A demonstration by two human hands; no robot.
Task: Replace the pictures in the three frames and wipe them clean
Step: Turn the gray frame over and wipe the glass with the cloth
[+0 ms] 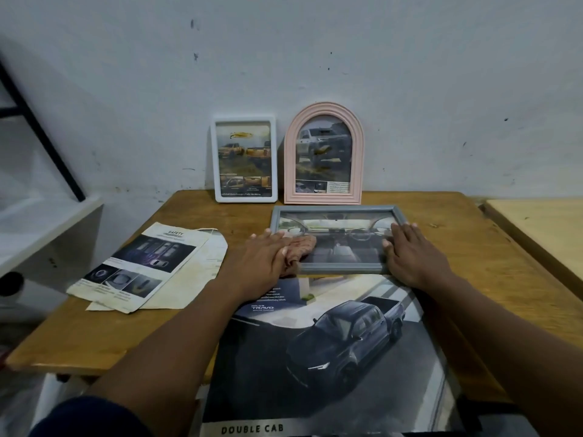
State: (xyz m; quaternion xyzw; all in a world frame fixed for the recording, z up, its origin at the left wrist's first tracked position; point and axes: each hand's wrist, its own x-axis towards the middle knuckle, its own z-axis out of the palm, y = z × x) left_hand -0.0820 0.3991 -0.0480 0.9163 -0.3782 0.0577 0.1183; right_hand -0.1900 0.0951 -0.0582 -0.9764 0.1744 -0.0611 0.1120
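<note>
A grey rectangular frame (339,210) lies flat on the wooden table (457,247), holding a car-interior picture. My left hand (262,257) presses a pinkish patterned cloth (299,247) onto the frame's left part, fingers mostly straight. My right hand (413,257) rests flat on the frame's right edge, steadying it. A white rectangular frame (216,159) and a pink arched frame (291,159) stand upright against the wall behind, each with a truck picture.
A large truck brochure (331,357) lies under my arms at the front edge. Loose printed sheets (142,266) lie on the table's left. A white shelf (47,222) stands at left, another table (542,225) at right.
</note>
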